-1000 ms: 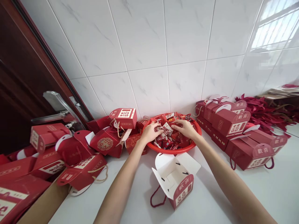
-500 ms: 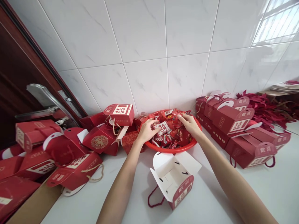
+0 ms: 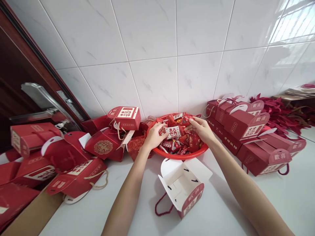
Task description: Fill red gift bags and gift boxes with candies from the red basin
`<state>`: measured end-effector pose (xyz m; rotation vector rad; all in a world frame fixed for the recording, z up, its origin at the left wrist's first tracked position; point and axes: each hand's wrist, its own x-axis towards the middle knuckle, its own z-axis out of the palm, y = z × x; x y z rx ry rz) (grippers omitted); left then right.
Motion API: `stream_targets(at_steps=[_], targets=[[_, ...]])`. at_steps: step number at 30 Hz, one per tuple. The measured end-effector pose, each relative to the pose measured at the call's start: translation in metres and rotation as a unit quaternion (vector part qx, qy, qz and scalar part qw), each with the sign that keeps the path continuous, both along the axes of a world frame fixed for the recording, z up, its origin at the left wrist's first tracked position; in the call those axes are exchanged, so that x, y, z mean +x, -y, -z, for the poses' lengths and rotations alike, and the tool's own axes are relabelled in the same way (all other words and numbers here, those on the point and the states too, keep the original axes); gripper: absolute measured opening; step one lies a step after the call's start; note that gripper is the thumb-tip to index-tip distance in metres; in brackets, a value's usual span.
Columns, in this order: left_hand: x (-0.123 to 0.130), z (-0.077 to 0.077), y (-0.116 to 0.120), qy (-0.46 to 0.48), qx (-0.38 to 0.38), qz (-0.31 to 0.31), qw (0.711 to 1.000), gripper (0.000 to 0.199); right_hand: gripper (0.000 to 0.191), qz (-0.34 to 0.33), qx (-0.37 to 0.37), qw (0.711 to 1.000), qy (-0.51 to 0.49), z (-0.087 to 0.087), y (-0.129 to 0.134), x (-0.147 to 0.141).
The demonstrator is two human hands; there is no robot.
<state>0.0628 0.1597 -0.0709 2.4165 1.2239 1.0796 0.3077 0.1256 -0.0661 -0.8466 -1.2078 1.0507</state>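
Over a red basin [image 3: 182, 157] filled with small red-wrapped candies [image 3: 180, 142], both of my hands are at work. My left hand [image 3: 157, 133] is closed, with its thumb on a red-and-white candy packet [image 3: 174, 132] printed with a double-happiness sign. My right hand [image 3: 200, 127] has its fingers bent at the other end of that packet, near a shiny red wrapper [image 3: 185, 120]; its fingertips are partly hidden among the candies. In front of the basin stands an open gift box [image 3: 180, 186], white inside and bare, with a dark red cord handle hanging to its left.
Several closed red gift boxes [image 3: 76, 177] are heaped at the left, beside a door handle [image 3: 39, 101]. More boxes [image 3: 263, 157] are stacked at the right, with dark red ribbons [image 3: 270, 111] behind them. A tiled wall [image 3: 152, 85] rises behind the basin.
The double-happiness packet has been raised and turned more level between my hands. My right hand has shifted slightly, its lower fingers now reaching toward the packet. The open box has stayed put.
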Motion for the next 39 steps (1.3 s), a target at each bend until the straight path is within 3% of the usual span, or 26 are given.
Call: stream_targets(at_steps=[5,7,11,15,20,25,30,33,39], targets=[[0.003,-0.005,0.010,-0.016,0.081,-0.033,0.996,0.026,0.047,-0.010,0.013,1.000,-0.027,0.001,0.000,-0.003],[0.005,-0.008,0.014,-0.020,0.087,-0.006,0.996,0.021,0.044,-0.013,0.012,1.000,-0.014,0.000,0.001,-0.002],[0.010,-0.015,0.024,-0.077,-0.014,0.101,0.992,0.023,0.039,-0.004,0.034,0.999,0.016,-0.002,0.004,-0.001],[0.014,-0.026,0.037,-0.166,-0.045,0.073,0.982,0.030,0.037,0.001,0.079,0.995,0.054,-0.001,0.006,0.001],[0.011,-0.038,0.048,-0.232,-0.155,0.034,0.959,0.039,0.061,0.002,0.074,0.997,0.033,0.005,0.000,0.002],[0.007,-0.033,0.044,-0.240,-0.117,0.035,0.963,0.027,0.055,0.008,0.057,0.998,0.015,0.007,-0.002,0.002],[0.006,-0.022,0.037,-0.199,-0.101,0.049,0.974,0.051,0.046,0.024,0.031,0.999,-0.005,0.004,0.001,0.001],[0.007,-0.018,0.035,-0.185,-0.097,0.054,0.976,0.053,0.041,0.030,0.033,0.999,-0.003,0.002,0.003,0.000],[0.008,-0.022,0.037,-0.191,-0.103,0.043,0.975,0.019,0.027,0.028,0.041,0.999,-0.004,-0.003,0.008,-0.003]])
